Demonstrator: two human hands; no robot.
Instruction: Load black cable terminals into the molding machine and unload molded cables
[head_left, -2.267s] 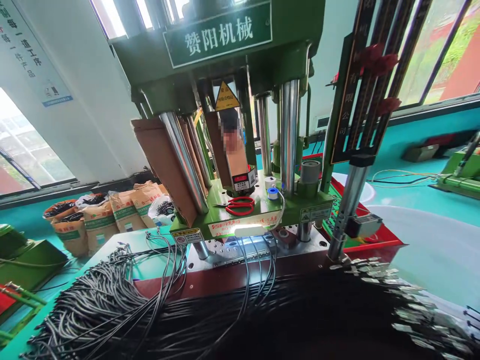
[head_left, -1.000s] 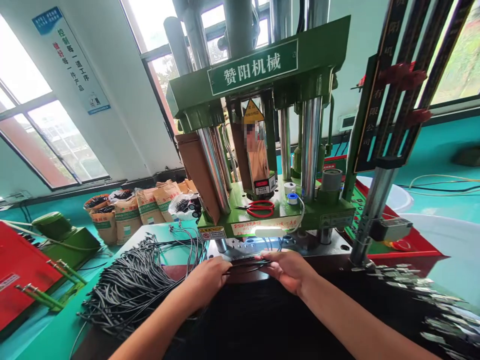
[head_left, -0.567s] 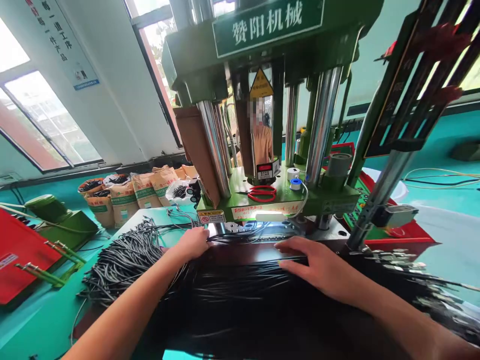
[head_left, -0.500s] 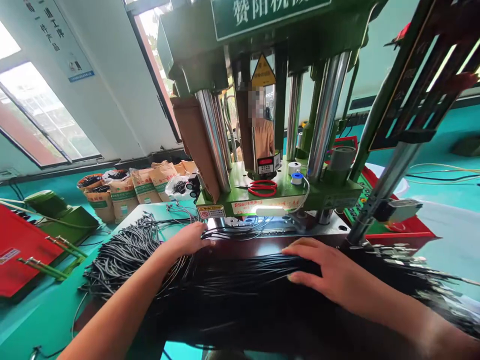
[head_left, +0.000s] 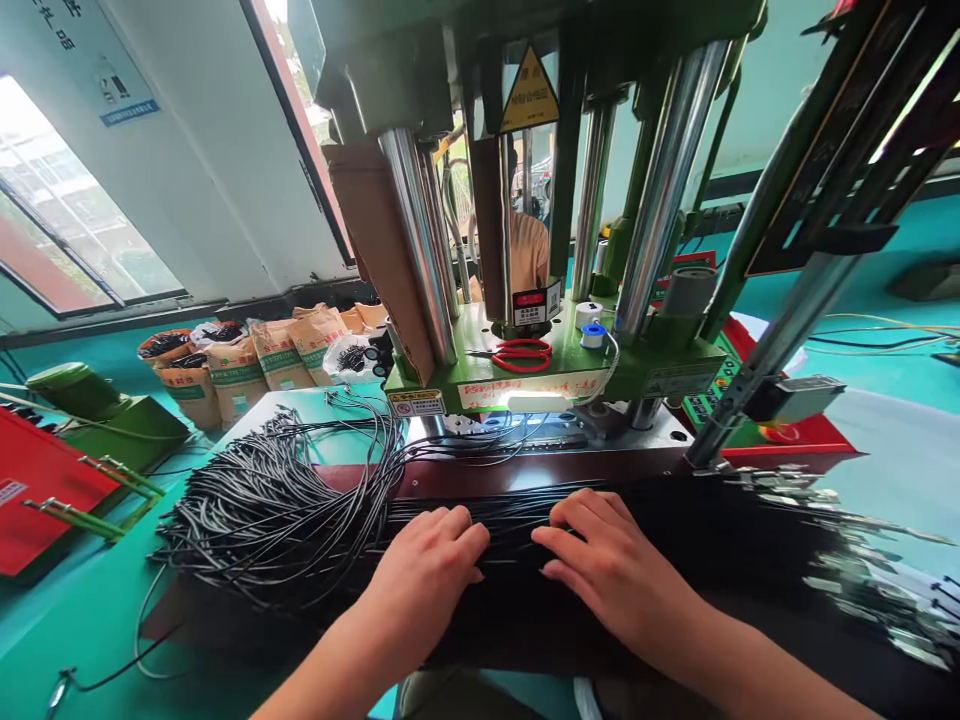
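Black, thin cables (head_left: 517, 507) lie in a thick layer across the front of the bench, directly under both hands, running L to R. L hand (head_left: 433, 552) is over the layer nr centre, back up, fingers curled down w/ tips mostly hidden; can't tell if it grips a strand. R hand (head_left: 600, 553) is just beside it, fingers bent, a narrow gap showing btwn thumb & index, tips at the cables. The hands are apart from e/o.

Far R end of the layer: flat, silvery-white cable ends (head_left: 862, 570), partly blurred. L side: looped grey-black cable bundle (head_left: 259, 505) heaped on the green tabletop (head_left: 67, 625); a few strands run from there across to the steel press bed (head_left: 525, 430). Dark red-brown board (head_left: 540, 476) shows as a strip btwn bed & layer.

Behind, green press (head_left: 450, 390) w/ shiny columns (head_left: 421, 240). On its platen: red-handled snips (head_left: 523, 354), blue-&-white tape roll (head_left: 592, 336), a small box w/ red display (head_left: 531, 306). Lit white lamp (head_left: 538, 403) is on the platen's front edge; yellow triangular sign (head_left: 530, 93) hangs above. Cardboard sheet (head_left: 375, 250) leans by the L column. Red box w/ green button panel (head_left: 709, 400) is to the R. Bkgd L: brown paper sacks (head_left: 238, 378), tops open on some. Person in tan top (head_left: 529, 247) is partly visible btwn the columns
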